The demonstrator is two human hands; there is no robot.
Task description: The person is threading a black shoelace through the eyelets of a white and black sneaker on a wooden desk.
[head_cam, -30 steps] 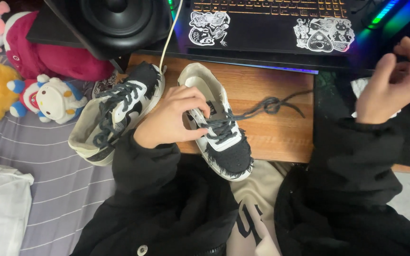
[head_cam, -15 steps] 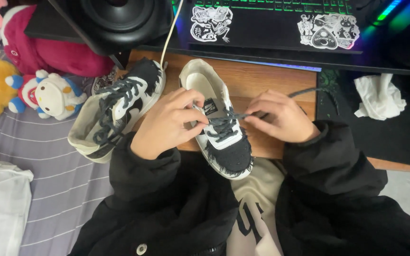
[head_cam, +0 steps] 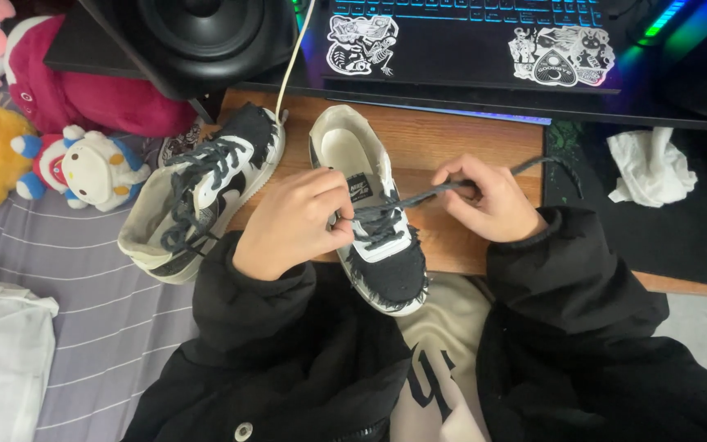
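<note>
We see soft, even light from above, bright enough to read textures on the wooden desk (head_cam: pixel 443 155). Blue and green glow spills from the lit keyboard (head_cam: pixel 464 10) along the top edge. Shadows stay faint under the shoe (head_cam: pixel 374 221). The black sleeves lose detail. Edges bend slightly; focus is sharp throughout.

Wood-grain desk (head_cam: pixel 452 147) w/ smooth finish, frayed black cloth on sneaker (head_cam: pixel 378 237), matt woven lace (head_cam: pixel 419 196), crumpled tissue paper (head_cam: pixel 648 168).

Black puffy jacket sleeves (head_cam: pixel 566 270) reach both wrists; bare hands. A round snap button (head_cam: pixel 244 430) shows lower left, cream garment beneath, lower centre.
</note>
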